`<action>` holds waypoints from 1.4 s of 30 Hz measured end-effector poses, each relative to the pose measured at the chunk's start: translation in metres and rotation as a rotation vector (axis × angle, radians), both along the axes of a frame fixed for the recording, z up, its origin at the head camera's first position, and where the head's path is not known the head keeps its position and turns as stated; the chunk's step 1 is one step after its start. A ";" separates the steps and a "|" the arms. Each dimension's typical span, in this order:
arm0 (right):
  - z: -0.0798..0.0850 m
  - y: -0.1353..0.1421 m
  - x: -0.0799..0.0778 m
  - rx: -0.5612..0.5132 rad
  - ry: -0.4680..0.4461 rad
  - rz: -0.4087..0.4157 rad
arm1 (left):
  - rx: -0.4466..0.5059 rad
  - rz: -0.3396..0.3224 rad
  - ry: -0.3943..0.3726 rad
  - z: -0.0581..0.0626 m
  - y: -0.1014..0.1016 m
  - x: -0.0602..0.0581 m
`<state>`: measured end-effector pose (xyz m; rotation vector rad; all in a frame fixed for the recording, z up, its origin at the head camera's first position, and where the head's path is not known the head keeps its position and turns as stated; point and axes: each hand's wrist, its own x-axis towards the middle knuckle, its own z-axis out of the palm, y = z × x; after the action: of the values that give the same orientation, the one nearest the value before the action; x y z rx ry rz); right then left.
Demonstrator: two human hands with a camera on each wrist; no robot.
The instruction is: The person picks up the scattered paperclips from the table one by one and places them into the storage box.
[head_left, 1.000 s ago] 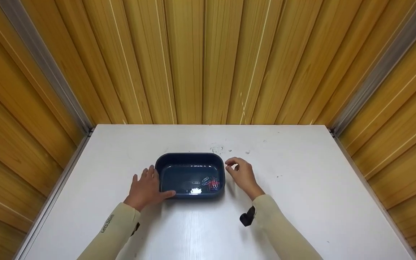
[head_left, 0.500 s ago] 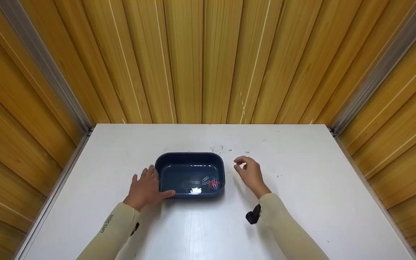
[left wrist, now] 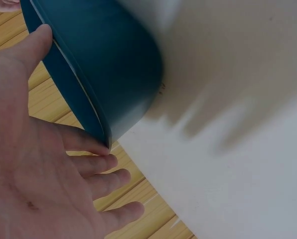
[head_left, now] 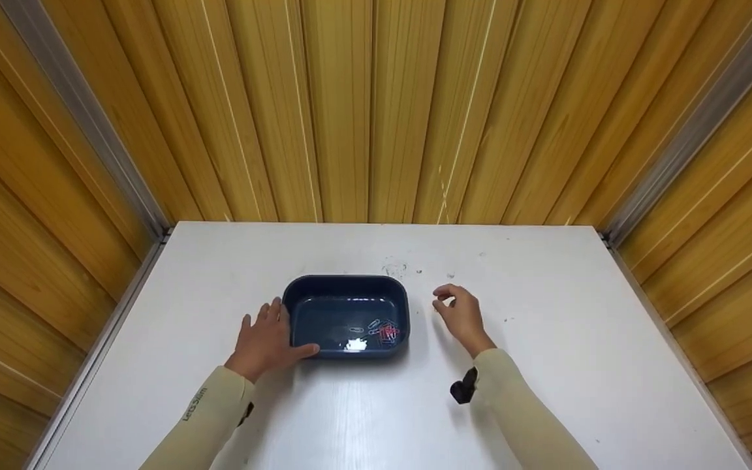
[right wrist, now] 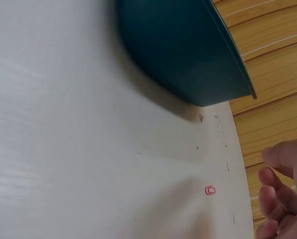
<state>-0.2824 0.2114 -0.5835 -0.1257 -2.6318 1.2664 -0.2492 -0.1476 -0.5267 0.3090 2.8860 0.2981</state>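
A dark blue rectangular container (head_left: pixel 343 355) sits on the white table in the head view. Several paper clips (head_left: pixel 386 331), red ones among them, lie in its front right corner. My left hand (head_left: pixel 266 343) touches the container's left side with fingers spread and straight, its thumb lying over the front rim. To the right of the container is my right hand (head_left: pixel 462 316), with loosely curled fingers and nothing seen between them. A red paper clip (right wrist: pixel 210 190) shows against the table near that hand in the right wrist view; whether it touches the surface, I cannot tell.
The white table (head_left: pixel 546 378) carries small dark marks (head_left: pixel 395 269) behind the container. Yellow wood-patterned walls (head_left: pixel 337 111) enclose the back and both sides, with grey metal posts (head_left: pixel 82 111) at the corners.
My right hand has moved right, away from the container's right rim. My left hand and the container have stayed in place.
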 end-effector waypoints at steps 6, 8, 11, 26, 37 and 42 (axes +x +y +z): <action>-0.008 0.003 -0.004 0.009 -0.037 -0.023 | -0.001 -0.008 0.027 -0.003 -0.001 0.000; -0.010 0.004 -0.005 0.002 -0.054 -0.033 | 0.003 -0.008 0.030 -0.003 -0.001 -0.001; -0.013 0.005 -0.008 -0.007 -0.087 -0.052 | 0.011 -0.002 0.027 -0.003 -0.001 -0.001; -0.026 0.007 -0.016 0.029 -0.175 -0.074 | 0.019 0.015 0.017 -0.003 0.000 0.000; -0.029 0.005 -0.021 0.091 -0.185 -0.075 | 0.007 0.003 0.050 -0.006 -0.001 -0.001; -0.027 0.002 -0.023 0.119 -0.194 -0.067 | 0.004 0.006 0.049 -0.006 -0.001 -0.002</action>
<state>-0.3057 0.2129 -0.6108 -0.3301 -2.8319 1.1239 -0.2508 -0.1482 -0.5329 0.3125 2.9349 0.3009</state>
